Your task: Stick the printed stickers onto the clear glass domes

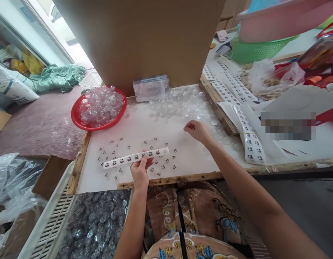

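Head view: your left hand [140,175] pinches a white strip [122,160] between thumb and fingers, holding it just above the bench [145,124], near its front edge. A row of panda prints runs along the strip, with one blank spot near its right end. Your right hand [200,133] is beyond that end, thumb and forefinger pressed together; anything between them is too small to tell.

Around and below the strip, toward the front left corner, small panda marks [163,167] lie scattered singly; whether each sits on a clear piece is hard to make out. Clear discs [179,102] cover the bench from the far edge down along its right side, with no prints that you can see. At the far left corner, a red basin [99,127] is heaped with clear pieces [101,106].

By these signs, you look partway along: one spot on the strip is bare, most prints remain on it, and many discs are unmarked. More printed sheets [249,140] lie right of the wooden bar [220,108]. Below the front left corner, a mass of shiny pieces [97,219], seemingly dark-marked, may be finished ones.
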`<state>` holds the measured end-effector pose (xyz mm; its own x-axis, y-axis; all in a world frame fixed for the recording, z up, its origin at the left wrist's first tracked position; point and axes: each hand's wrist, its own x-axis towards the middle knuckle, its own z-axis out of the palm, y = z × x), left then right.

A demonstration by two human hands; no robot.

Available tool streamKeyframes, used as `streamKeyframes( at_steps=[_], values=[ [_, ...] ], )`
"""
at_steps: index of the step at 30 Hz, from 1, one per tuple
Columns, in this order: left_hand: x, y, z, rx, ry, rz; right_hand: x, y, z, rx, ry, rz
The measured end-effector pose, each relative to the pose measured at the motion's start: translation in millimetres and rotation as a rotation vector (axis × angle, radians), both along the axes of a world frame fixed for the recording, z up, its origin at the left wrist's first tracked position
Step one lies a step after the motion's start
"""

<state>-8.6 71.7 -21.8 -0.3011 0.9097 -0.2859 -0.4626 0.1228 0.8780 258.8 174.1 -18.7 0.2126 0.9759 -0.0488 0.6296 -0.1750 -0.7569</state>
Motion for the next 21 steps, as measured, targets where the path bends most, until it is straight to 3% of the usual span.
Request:
streamKeyframes(
  at_steps=[10, 17, 21],
  values=[
    [-1, -1, -0.8, -0.003, 0.005, -0.036, -7, 3, -7.8, -0.123, -0.122, 0.031],
    [0, -1, 0.1, -0.014, -0.007, -0.034, -26, -1, -13.3, 0.011, -0.358, 0.100],
    [0, -1, -0.4, -0.030, 0.002, -0.035, -46, -1, -11.6, 0.024, -0.313, 0.217]
  ],
)
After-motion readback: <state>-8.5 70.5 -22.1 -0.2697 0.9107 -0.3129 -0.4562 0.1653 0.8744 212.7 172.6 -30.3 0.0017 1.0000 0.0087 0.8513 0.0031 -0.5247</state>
